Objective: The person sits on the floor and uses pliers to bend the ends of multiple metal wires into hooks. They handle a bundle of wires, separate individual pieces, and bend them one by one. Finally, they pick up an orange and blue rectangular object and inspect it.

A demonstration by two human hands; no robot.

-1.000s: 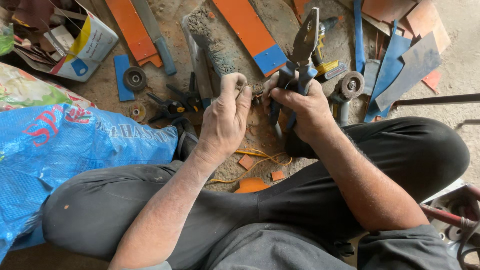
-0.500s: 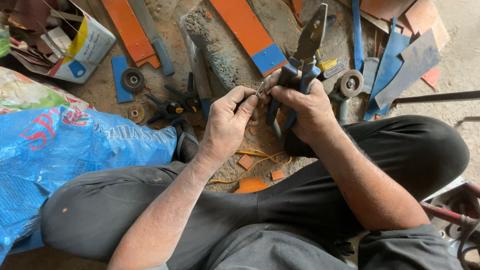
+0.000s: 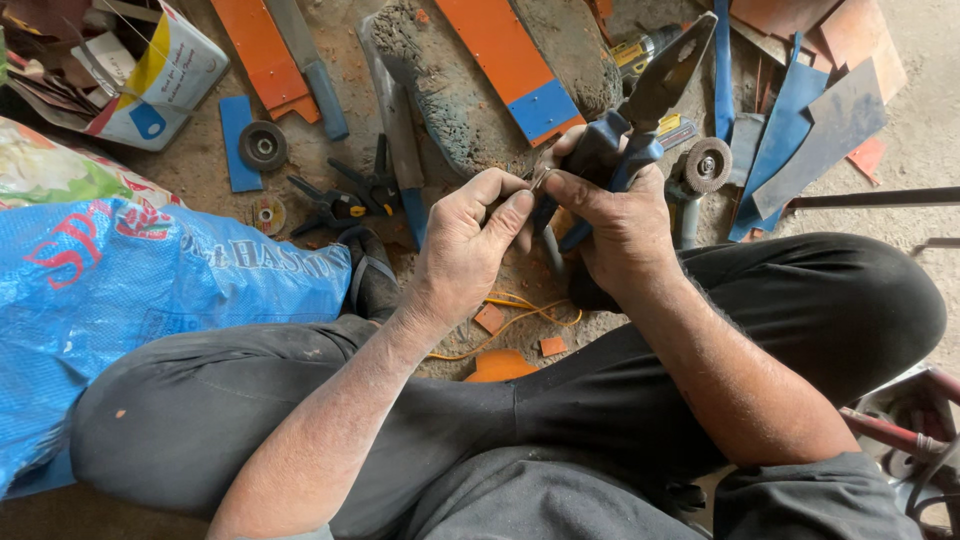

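Both hands meet over the floor: the left hand (image 3: pixel 470 240) pinches a thin wire (image 3: pixel 541 177), the right hand (image 3: pixel 615 215) grips blue-handled pliers (image 3: pixel 640 110); keeping the pinch close probably steadies the wire.

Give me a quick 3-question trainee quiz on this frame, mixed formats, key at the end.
1. True or false: the right hand holds blue-handled pliers with the nose pointing away from the person.
2. Multiple choice: what lies on the ground just left of the left hand? A) a hammer B) black clamps C) a paint can
3. Fill in: the fingertips of both hands meet on a small ____ piece, too small to identify.

Key
1. True
2. B
3. Metal. It looks like thin wire or a ring, pinched between the two hands.
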